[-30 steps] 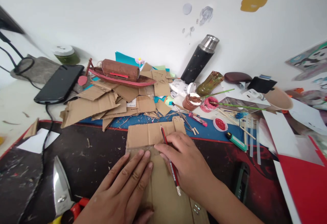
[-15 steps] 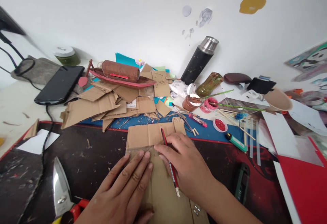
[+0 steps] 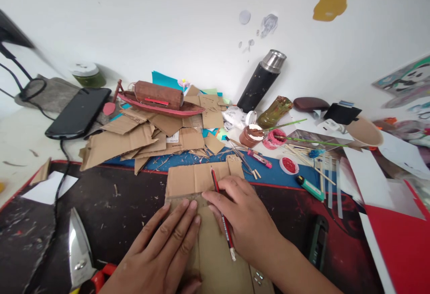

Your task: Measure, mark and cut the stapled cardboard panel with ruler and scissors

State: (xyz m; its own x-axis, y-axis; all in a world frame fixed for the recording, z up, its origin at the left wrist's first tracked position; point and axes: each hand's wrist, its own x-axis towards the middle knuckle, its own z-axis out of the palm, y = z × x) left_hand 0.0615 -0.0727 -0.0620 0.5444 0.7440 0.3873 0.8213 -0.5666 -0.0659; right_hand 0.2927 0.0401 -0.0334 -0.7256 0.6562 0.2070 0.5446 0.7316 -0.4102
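Note:
My left hand (image 3: 164, 245) lies flat on a sheet of brown cardboard (image 3: 218, 267), its fingers stretched out and pointing away from me. Just beyond those fingertips, a see-through strip (image 3: 183, 198) crosses the cardboard; I cannot tell for sure whether it is a ruler. My right hand (image 3: 245, 218) rests on the right part of the sheet with a red and black pencil (image 3: 226, 227) tucked among its fingers. The pencil's sharp end points away from me and its eraser end toward me. Thumb and forefinger touch down near the strip's edge.
Scissors (image 3: 79, 251) lie at the left and a dark cutter (image 3: 317, 242) at the right. Behind the sheet are cardboard scraps (image 3: 117, 144) with a model boat (image 3: 159, 99) on top. Open paint jars (image 3: 251, 135) and a black flask (image 3: 260, 81) stand farther back.
The whole view has shifted very slightly. Both hands, the pencil and the cardboard keep the same places relative to one another.

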